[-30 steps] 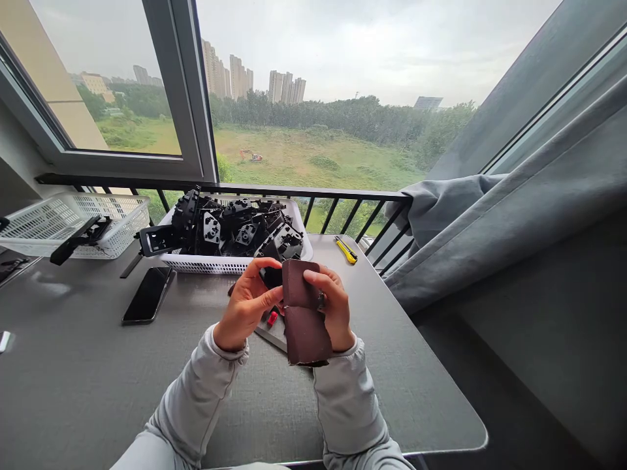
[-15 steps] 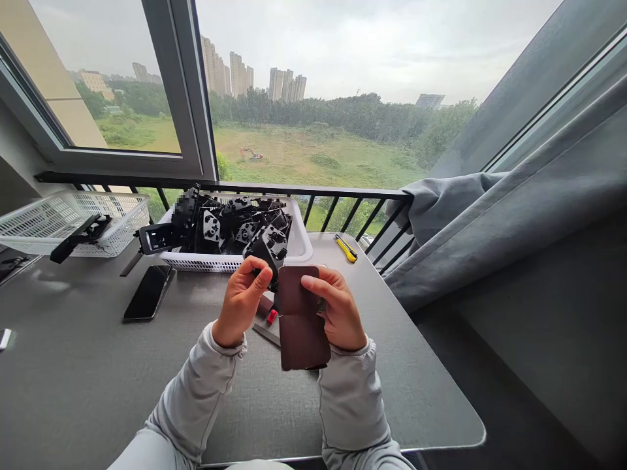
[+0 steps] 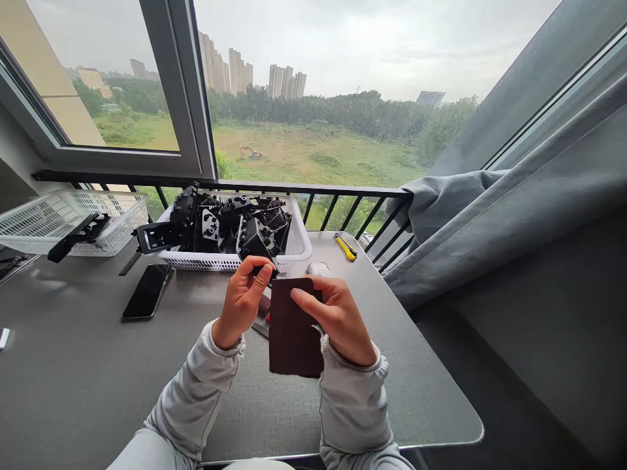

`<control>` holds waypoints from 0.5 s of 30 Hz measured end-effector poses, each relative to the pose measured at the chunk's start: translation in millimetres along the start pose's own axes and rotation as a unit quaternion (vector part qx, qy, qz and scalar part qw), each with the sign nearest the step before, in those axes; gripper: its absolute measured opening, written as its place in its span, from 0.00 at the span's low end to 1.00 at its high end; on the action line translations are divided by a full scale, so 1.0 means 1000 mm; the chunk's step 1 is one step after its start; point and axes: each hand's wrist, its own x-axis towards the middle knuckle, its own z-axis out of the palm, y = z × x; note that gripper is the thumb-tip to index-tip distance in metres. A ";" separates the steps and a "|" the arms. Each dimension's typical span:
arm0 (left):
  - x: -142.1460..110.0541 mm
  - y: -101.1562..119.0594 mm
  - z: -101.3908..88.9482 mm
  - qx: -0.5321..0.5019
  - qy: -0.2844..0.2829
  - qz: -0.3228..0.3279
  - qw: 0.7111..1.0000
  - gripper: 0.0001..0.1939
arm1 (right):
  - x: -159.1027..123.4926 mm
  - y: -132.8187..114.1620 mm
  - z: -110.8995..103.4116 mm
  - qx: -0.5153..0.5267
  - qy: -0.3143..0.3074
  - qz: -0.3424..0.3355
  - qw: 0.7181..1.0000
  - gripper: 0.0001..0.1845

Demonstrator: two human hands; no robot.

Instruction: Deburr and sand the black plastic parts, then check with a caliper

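Observation:
My left hand [image 3: 241, 302] pinches a black plastic part [image 3: 255, 239] and holds it up just in front of the white basket [image 3: 300, 243] heaped with several black plastic parts [image 3: 220, 225]. My right hand [image 3: 337, 317] grips a dark brown sheet, like sandpaper [image 3: 292, 328], which hangs flat between the two hands. Under the hands a flat grey tool with a red piece [image 3: 263, 318] lies on the grey table [image 3: 78, 365], mostly hidden.
A black phone [image 3: 146, 292] lies left of the hands. A second white basket [image 3: 73, 222] with a black part stands at the far left. A yellow utility knife [image 3: 345, 247] and a small white object [image 3: 318, 268] lie near the railing. Grey curtains [image 3: 494, 215] hang at the right.
My left hand has lifted the black part up and away from the brown sheet. My right hand has lowered the sheet and unfolded it flat.

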 end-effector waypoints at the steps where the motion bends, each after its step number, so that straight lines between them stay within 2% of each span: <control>1: 0.000 0.000 0.000 0.011 -0.001 0.006 1.000 0.13 | 0.000 0.000 0.001 -0.013 0.007 -0.004 1.000 0.10; 6: 0.001 0.002 0.000 0.069 0.008 0.068 0.995 0.14 | 0.000 -0.001 -0.002 -0.021 0.061 -0.011 0.998 0.11; 11: 0.001 0.001 -0.001 0.061 -0.004 0.031 0.998 0.15 | -0.002 -0.002 -0.001 -0.027 0.013 0.011 0.999 0.11; 15: 0.001 0.000 -0.004 0.025 0.004 0.025 0.999 0.14 | -0.001 -0.003 -0.002 0.001 0.048 0.012 0.999 0.12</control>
